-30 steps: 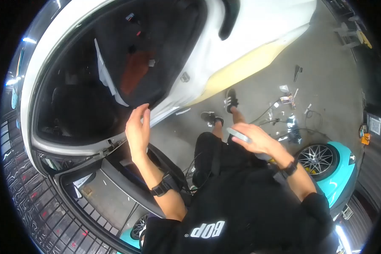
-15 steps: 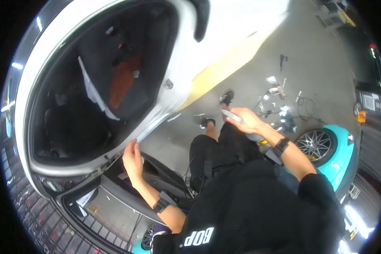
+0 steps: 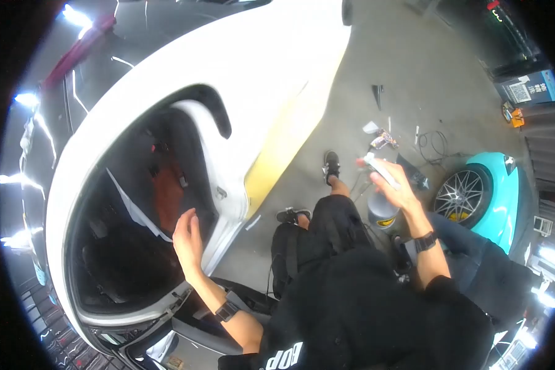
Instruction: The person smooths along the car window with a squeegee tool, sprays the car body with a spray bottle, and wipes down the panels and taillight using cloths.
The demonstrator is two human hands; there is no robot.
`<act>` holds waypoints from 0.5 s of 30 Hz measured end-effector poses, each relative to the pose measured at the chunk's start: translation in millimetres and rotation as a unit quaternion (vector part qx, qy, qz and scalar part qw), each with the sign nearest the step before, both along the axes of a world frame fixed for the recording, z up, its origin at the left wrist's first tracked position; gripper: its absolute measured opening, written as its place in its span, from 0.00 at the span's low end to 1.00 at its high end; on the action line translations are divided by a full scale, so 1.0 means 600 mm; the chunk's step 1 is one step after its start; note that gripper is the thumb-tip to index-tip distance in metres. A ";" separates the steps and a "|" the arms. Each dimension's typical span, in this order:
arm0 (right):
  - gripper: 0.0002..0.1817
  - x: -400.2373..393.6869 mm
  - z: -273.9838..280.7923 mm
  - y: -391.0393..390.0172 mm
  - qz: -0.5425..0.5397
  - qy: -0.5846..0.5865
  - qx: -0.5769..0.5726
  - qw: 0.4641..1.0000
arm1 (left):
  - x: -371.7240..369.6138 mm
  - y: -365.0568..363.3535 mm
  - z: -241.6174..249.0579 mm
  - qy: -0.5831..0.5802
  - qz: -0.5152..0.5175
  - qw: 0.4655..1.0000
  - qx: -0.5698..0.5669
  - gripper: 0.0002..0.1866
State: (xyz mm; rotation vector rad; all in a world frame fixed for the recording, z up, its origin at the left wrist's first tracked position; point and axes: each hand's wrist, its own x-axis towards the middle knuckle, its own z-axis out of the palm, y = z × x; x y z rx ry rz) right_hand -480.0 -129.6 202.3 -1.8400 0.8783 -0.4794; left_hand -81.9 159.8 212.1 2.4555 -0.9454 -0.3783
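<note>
My left hand [image 3: 188, 240] is raised in front of the car's doorway, fingers stretched out and nothing visible in them. It appears apart from the white door sill [image 3: 223, 239]. My right hand [image 3: 398, 188] is closed around a slim pale tool [image 3: 383, 172], whose exact kind I cannot make out. A blurred reddish patch shows near the tool's far end. Beneath that hand stands a grey cylindrical container [image 3: 381, 208] with a yellow label. The white car body [image 3: 246, 68] has a yellow lower panel [image 3: 283, 135], and a pale strip [image 3: 253, 222] hangs near its lower edge.
A turquoise car part [image 3: 505, 191] with a spoked wheel [image 3: 461, 194] is at my right. Scraps [image 3: 382, 139] and a black cable [image 3: 435, 148] lie on the grey floor. A dark, cloth-like shape [image 3: 493, 271] sits beside my right arm.
My view has shifted, showing more of the car's roof. My left hand has come away from the sill's edge. My right hand, still holding the pale tool, is now over the grey container.
</note>
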 end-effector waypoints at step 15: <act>0.10 0.044 0.092 -0.335 0.099 -0.111 -0.041 0.988 | 0.084 -0.470 0.199 -0.386 -0.081 0.910 -0.128 0.18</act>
